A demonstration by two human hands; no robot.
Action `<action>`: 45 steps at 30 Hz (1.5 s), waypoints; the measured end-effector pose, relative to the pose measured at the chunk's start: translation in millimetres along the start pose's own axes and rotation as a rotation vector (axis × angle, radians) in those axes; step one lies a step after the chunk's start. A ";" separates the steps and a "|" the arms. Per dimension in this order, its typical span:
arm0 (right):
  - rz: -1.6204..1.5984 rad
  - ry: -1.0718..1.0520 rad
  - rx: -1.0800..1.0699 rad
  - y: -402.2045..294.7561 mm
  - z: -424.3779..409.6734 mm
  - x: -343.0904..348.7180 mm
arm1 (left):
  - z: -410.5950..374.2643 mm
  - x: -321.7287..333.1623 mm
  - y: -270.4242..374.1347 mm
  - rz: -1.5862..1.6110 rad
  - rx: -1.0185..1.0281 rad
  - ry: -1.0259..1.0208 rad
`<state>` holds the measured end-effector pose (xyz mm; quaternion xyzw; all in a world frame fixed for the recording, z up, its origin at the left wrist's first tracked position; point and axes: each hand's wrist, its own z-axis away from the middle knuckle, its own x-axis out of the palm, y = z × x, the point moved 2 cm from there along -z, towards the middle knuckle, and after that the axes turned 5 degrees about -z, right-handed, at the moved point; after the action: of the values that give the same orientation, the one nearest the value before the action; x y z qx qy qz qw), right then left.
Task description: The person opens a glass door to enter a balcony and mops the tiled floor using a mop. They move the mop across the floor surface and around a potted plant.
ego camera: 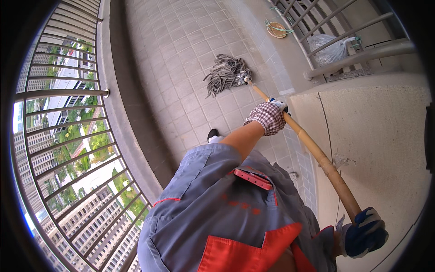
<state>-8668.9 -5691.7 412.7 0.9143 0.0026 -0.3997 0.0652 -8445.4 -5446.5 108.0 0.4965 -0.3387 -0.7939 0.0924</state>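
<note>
A string mop with grey cotton strands (226,73) lies spread on the tiled floor ahead of me. Its wooden handle (314,148) slants from the mop head down to the lower right. My left hand (270,115), in a work glove with a checked cuff, grips the lower part of this handle, a short way above the mop head. At the lower right, my right hand (363,233), in a blue-and-white glove, is closed around the handle's upper end. The fingers of the left hand are partly hidden behind its glove back.
A metal balcony railing (64,92) on a concrete curb (119,102) runs along the left, with buildings beyond. On the right stand a concrete wall (373,142) and metal bars (357,59). A clear plastic bag (328,49) and a small round container (277,30) are by the bars.
</note>
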 end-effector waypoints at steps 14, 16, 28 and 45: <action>0.923 0.137 -0.577 -7.5 7.7 -65.0 | 134.6 12.8 1.2 -0.027 0.090 -0.086; 0.168 0.110 -0.319 -0.6 17.8 -67.8 | 173.6 -0.9 -15.5 -0.031 0.011 -0.048; -2.068 -0.365 0.482 -214.4 50.5 44.2 | 396.3 34.5 -162.5 -0.063 -0.651 0.009; -1.565 -0.229 0.574 21.6 176.1 -74.7 | 321.5 161.5 4.2 0.013 -0.458 0.051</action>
<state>-8847.1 -5730.9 351.5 0.5837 0.5275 -0.4050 -0.4659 -8798.9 -5384.2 82.7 0.4804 -0.1504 -0.8365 0.2163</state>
